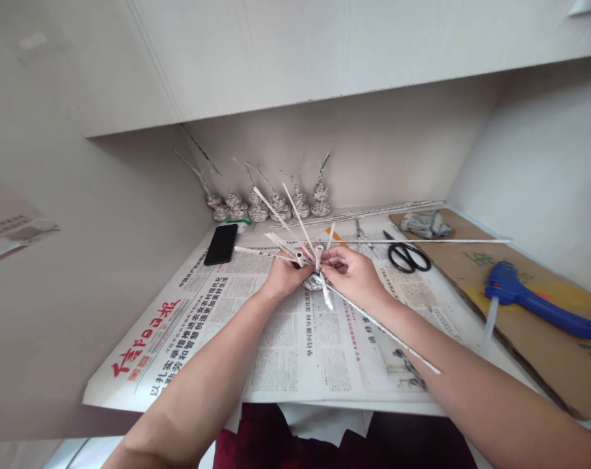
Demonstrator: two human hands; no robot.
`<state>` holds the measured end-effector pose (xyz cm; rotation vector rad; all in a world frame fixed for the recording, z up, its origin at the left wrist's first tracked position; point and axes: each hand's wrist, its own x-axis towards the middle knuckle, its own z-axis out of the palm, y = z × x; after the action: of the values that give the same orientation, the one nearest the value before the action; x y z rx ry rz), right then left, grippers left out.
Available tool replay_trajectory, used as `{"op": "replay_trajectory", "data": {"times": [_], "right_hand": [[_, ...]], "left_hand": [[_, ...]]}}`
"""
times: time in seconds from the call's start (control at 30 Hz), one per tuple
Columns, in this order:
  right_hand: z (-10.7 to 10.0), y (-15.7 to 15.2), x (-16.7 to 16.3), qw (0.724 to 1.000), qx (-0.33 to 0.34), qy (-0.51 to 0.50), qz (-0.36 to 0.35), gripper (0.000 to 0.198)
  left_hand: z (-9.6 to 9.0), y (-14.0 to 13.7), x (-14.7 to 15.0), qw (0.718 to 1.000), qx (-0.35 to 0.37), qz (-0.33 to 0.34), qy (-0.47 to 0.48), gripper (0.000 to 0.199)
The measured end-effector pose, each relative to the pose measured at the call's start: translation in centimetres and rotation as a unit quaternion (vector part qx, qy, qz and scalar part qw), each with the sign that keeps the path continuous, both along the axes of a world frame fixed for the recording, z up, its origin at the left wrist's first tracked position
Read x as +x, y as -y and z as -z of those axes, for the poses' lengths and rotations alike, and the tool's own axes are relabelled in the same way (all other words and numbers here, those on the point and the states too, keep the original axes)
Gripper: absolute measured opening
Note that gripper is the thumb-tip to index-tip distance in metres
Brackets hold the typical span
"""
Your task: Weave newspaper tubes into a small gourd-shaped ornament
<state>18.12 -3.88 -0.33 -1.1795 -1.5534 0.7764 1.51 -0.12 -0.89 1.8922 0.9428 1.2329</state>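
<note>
A small woven piece of rolled newspaper tubes (316, 283) sits low over the newspaper sheet, its paper spokes fanning upward and outward. My left hand (286, 276) is closed on its left side, among the spokes. On the other side my right hand (350, 272) pinches the work near an upright tube. One long paper tube (383, 331) runs from the piece down to the right, across my right forearm. My fingers cover part of the weave.
Several gourd-shaped woven pieces (278, 206) stand along the back wall. A black phone (221, 244) lies left on the newspaper (212, 345). To the right are black scissors (409, 256), crumpled grey cloth (426, 225) and a blue glue gun (530, 296) on cardboard (476, 267). A white panel overhangs the back.
</note>
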Motion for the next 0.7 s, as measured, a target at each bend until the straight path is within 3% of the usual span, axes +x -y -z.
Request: {"op": "replay_trajectory", "data": {"times": [0.27, 0.53, 0.7], "right_hand": [[0.07, 0.15, -0.06, 1.0, 0.017, 0.017, -0.006, 0.024], [-0.02, -0.72, 0.54, 0.992, -0.078, -0.071, -0.063, 0.031], [-0.09, -0.65, 0.4, 0.992, -0.067, -0.082, -0.067, 0.026]], "left_hand": [[-0.23, 0.01, -0.22, 1.0, -0.024, 0.01, 0.012, 0.014], [-0.47, -0.33, -0.68, 0.997, -0.061, 0.034, 0.026, 0.022], [-0.36, -0.59, -0.99, 0.998, -0.043, 0.051, 0.011, 0.023]]}}
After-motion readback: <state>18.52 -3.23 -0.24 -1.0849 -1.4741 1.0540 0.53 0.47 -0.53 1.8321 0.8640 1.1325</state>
